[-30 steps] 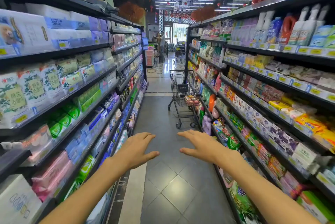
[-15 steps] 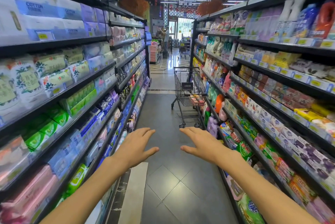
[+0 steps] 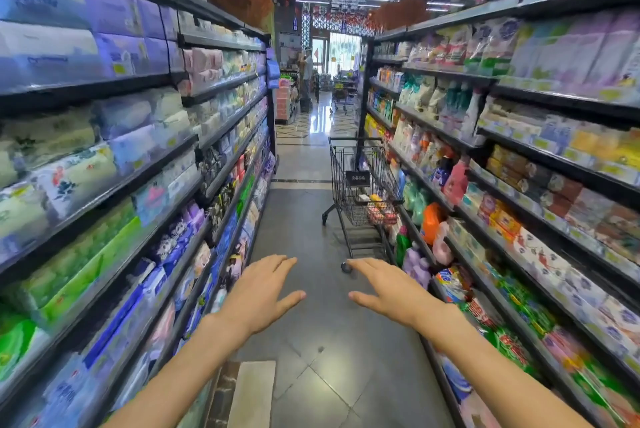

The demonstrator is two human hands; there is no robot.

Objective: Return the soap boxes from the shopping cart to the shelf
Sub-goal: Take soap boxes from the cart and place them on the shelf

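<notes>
A black wire shopping cart (image 3: 360, 185) stands ahead in the aisle, close against the right-hand shelves. Red and yellow soap boxes (image 3: 379, 211) lie in its basket. The right shelf (image 3: 540, 216) carries rows of boxed soaps beside bottles and bags. My left hand (image 3: 259, 292) and my right hand (image 3: 388, 289) are stretched out in front of me, palms down, fingers straight, holding nothing. Both hands are well short of the cart.
Shelves of tissue packs (image 3: 104, 164) line the left side of the narrow aisle. Grey tiled floor (image 3: 311, 375) runs between the shelves to the cart. A person (image 3: 306, 75) stands far off near the bright entrance, beside another cart (image 3: 341, 95).
The view has moved forward down the aisle, so the cart appears nearer and larger. My hands stay stretched out and empty.
</notes>
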